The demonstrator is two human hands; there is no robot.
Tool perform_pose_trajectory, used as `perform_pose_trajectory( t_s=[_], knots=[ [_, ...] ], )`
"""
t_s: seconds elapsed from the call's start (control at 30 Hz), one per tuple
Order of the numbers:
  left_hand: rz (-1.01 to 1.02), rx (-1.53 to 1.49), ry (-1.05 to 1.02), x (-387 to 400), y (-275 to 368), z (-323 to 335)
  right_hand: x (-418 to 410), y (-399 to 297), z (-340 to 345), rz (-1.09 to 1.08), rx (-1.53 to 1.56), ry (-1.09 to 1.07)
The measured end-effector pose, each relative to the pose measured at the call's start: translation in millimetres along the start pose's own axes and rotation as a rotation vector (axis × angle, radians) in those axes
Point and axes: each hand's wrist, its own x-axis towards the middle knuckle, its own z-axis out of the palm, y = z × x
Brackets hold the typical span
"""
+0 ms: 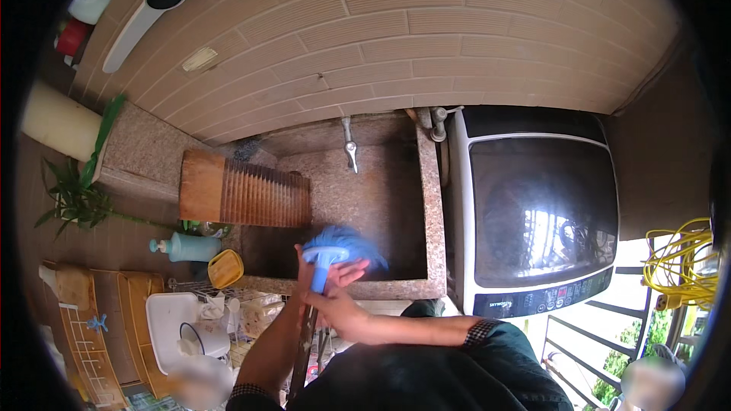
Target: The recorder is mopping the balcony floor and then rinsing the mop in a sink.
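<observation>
A mop with blurred blue strands point(342, 242) is held head-up over the near edge of a stone sink point(435, 222), its pole point(302, 348) running down towards me. My right hand point(337, 311) is closed around the mop just below its blue collar. Behind the collar is my left hand point(304, 277), thumb at the left side, with fingers extended on the right; whether it grips is unclear. Across the sink's left part lies a ribbed wooden washboard point(265, 193). A metal faucet point(350, 148) projects from the wall above the basin.
A top-loading washing machine point(542, 211) stands right of the sink. On the left are a blue pump bottle point(191, 248), a yellow dish point(225, 269), a leafy plant point(80, 197) and a rack holding a white mug point(208, 338). Yellow cable point(679, 268) hangs at far right.
</observation>
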Motion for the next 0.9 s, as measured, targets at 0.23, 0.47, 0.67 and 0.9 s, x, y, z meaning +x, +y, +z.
perform_pose_trajectory(
  t_s=[0.23, 0.47, 0.67, 0.9],
  knots=[
    [0.246, -0.904, 0.164, 14, -6, 40, -17, -20, 6, 0.021, -0.324, -0.099],
    [0.375, -0.874, 0.008, 7, 29, 86, -11, -47, -83, 0.101, -0.022, -0.205],
    [0.351, -1.238, -0.103, -8, 34, 137, 97, -40, -106, -0.051, 0.512, -0.216],
    [0.258, -0.975, -0.014, -38, -20, 122, 170, -81, -142, -0.222, 0.508, -0.155]
  ],
)
